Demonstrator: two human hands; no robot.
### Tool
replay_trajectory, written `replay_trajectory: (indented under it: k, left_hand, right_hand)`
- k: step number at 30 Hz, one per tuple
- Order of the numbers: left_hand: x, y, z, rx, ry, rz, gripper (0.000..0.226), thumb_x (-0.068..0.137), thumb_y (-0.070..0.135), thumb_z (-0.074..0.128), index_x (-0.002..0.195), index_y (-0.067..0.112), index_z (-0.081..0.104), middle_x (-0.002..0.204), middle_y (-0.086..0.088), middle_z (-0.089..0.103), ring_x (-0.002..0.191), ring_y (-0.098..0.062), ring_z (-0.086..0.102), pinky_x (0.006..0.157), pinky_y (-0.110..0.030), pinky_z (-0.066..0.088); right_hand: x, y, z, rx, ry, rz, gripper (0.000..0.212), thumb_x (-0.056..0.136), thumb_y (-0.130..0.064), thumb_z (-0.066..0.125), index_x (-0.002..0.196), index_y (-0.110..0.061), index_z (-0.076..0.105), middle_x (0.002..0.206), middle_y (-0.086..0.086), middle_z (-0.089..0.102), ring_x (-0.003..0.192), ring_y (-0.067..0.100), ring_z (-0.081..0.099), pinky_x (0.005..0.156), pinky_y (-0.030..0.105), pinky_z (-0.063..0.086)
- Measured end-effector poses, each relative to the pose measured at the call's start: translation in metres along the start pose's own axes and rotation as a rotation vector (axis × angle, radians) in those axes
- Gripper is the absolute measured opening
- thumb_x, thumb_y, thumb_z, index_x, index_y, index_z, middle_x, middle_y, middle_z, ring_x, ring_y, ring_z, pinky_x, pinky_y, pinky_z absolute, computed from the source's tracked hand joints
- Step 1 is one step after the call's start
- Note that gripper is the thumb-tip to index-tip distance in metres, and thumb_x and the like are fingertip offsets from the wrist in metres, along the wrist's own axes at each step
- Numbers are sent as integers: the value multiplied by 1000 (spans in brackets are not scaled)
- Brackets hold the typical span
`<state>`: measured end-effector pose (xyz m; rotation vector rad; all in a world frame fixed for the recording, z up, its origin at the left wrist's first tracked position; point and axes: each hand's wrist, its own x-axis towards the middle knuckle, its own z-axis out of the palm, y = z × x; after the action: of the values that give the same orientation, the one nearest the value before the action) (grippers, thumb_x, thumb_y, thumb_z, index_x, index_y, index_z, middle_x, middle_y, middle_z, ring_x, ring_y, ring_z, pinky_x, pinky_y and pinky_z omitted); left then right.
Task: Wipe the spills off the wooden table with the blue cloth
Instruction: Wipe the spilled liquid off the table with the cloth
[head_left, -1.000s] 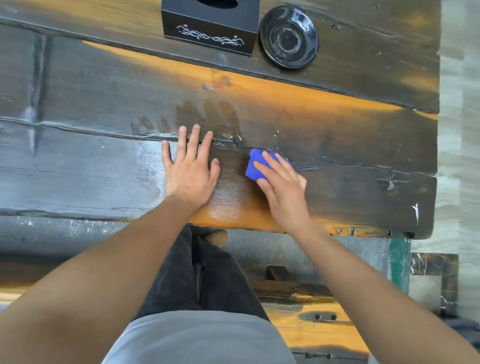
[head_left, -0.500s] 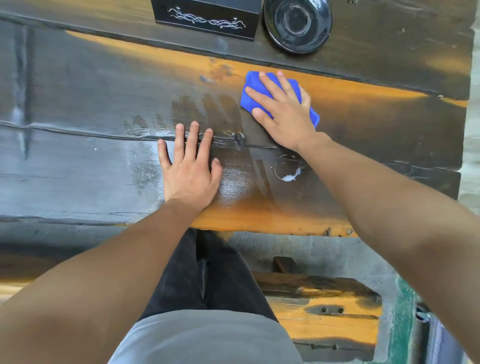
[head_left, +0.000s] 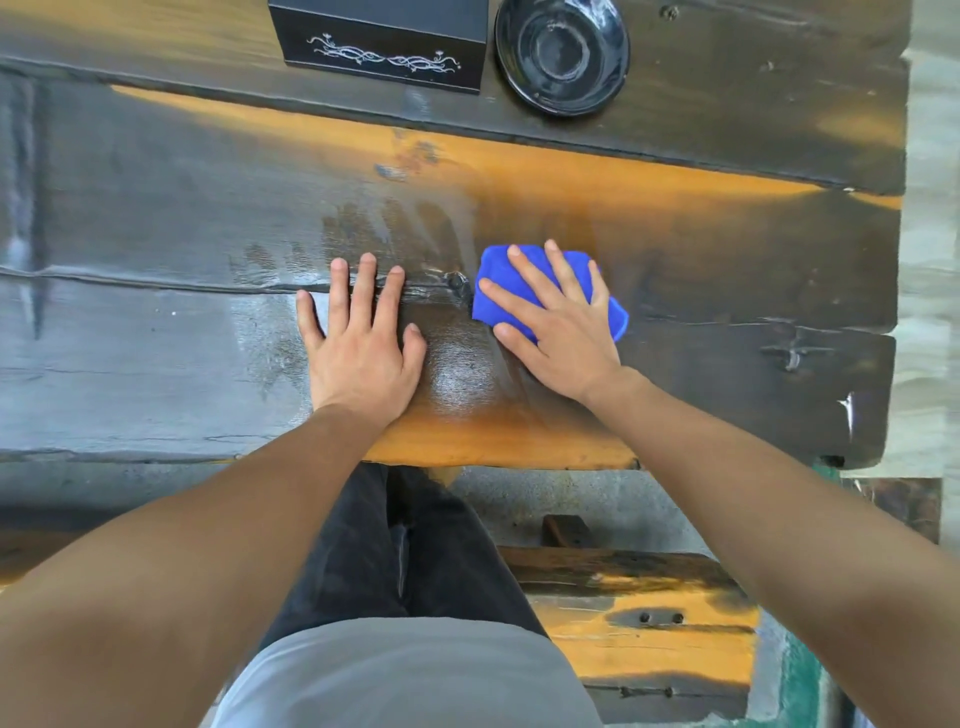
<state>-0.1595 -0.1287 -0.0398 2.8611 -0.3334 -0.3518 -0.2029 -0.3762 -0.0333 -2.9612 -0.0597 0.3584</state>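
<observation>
My right hand (head_left: 558, 322) lies flat with fingers spread on the folded blue cloth (head_left: 498, 288), pressing it onto the wooden table (head_left: 727, 270) near the middle plank. My left hand (head_left: 358, 343) rests flat on the table just left of the cloth, fingers apart, holding nothing. A wet sheen (head_left: 457, 374) shows between the two hands and damp streaks (head_left: 395, 228) lie beyond my left fingertips. No white spill is visible around the cloth.
A black box (head_left: 384, 47) with a white ornament stands at the far edge, a black round dish (head_left: 561, 52) beside it on the right. The table ends at the right (head_left: 893, 312). A wooden bench (head_left: 649, 623) sits below, by my legs.
My right hand pushed the cloth away toward the dish, then pulled it back toward me. The small white spill seen half a second ago is now covered or gone. My left hand stayed put.
</observation>
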Motion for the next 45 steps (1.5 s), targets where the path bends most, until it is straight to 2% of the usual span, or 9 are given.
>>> replay_trajectory:
  k: [7, 15, 19, 23, 27, 30, 33, 38, 45]
  left_hand:
    - [-1, 0, 0, 0, -2, 2, 63, 100, 43, 34, 160, 30, 23, 171, 1, 14, 159, -23, -1, 124, -62, 0]
    - [-1, -1, -1, 2, -11, 1, 62, 100, 45, 31, 160, 31, 20, 172, 2, 11, 159, -22, -3, 125, -61, -1]
    - [-1, 0, -2, -6, -15, 3, 62, 100, 45, 30, 160, 32, 20, 172, 2, 11, 159, -22, -3, 125, -61, -1]
    - [-1, -1, -2, -11, -26, 5, 62, 101, 50, 28, 160, 31, 20, 172, 2, 11, 159, -22, -4, 124, -62, -1]
    - [0, -2, -2, 2, -50, 8, 73, 98, 69, 24, 161, 32, 17, 172, 2, 6, 159, -22, -9, 125, -61, -3]
    - [0, -2, -1, 17, -48, 6, 76, 97, 72, 23, 161, 32, 16, 172, 2, 6, 159, -22, -8, 124, -62, -2]
    - [-1, -1, 0, 25, -40, 6, 76, 97, 73, 23, 161, 32, 17, 172, 2, 7, 159, -22, -8, 124, -61, -1]
    - [0, -1, 1, 38, -33, 0, 76, 97, 72, 24, 161, 32, 17, 172, 2, 7, 159, -22, -8, 125, -61, -2]
    - [-1, -1, 1, 47, -41, -6, 75, 97, 71, 25, 161, 32, 16, 172, 2, 6, 159, -21, -9, 125, -60, -3]
  right_hand:
    - [-50, -18, 15, 28, 37, 35, 51, 102, -61, 40, 152, -51, 34, 169, -11, 19, 158, 26, 6, 121, 61, 7]
    - [-95, -27, 33, 49, 36, 46, 47, 105, -48, 45, 152, -45, 38, 166, -12, 25, 157, 20, 14, 117, 53, 21]
    - [-120, -32, 37, 167, 15, 105, 44, 105, -41, 48, 149, -42, 44, 164, -15, 29, 156, 15, 16, 112, 50, 23]
    - [-138, -20, 35, 328, 4, 118, 38, 106, -39, 42, 142, -38, 54, 161, -16, 37, 154, 14, 22, 111, 51, 29]
    - [-131, 5, 18, 388, 113, 260, 35, 103, -35, 50, 136, -34, 60, 157, -10, 44, 150, 18, 31, 108, 42, 25]
    - [-97, 37, -3, 365, 223, 413, 34, 104, -35, 49, 136, -32, 60, 157, -7, 44, 149, 17, 31, 108, 37, 23]
    - [-53, 67, -15, 368, 258, 518, 35, 106, -35, 44, 139, -33, 58, 160, -9, 39, 151, 15, 28, 110, 39, 21]
    - [4, 98, -21, 349, 241, 560, 40, 107, -41, 36, 144, -36, 50, 165, -10, 30, 154, 15, 19, 118, 49, 20]
    - [7, 87, -14, 193, 124, 604, 49, 104, -52, 25, 153, -47, 30, 169, -14, 14, 157, 19, 5, 121, 57, 7]
